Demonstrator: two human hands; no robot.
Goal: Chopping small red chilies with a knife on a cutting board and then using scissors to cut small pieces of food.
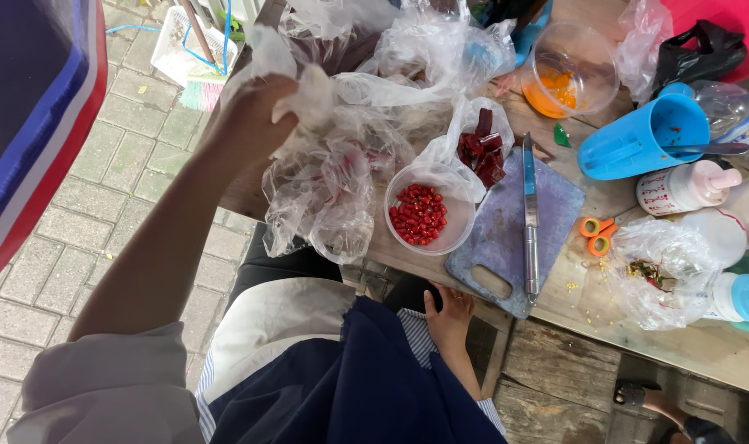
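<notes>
Left hand point(255, 115) raised over the near-left end of the counter point(703, 345), clenched on a bunch of clear plastic bags point(325, 181); the bags hang crumpled from the fist down past the counter edge. Right hand point(448, 316) low at the counter's front edge, by the corner of the cutting board point(506, 238); fingers curl at the edge with nothing in them, though whether they grip the wood cannot be told.

Status, judged: one round clear tub point(424, 214) just beside the bags holds small red pieces in a shallow layer, so it looks partly filled. One open bag of dark red chunks point(481, 148) sits behind it, touching the tub's rim, with chunks left in it.

Count outward: one knife point(530, 214) lying lengthwise on the board, one pair of orange-handled scissors point(598, 234), one blue jug point(641, 136) on its side, one clear cup with orange contents point(567, 74), and one scrap bag point(662, 275).
</notes>
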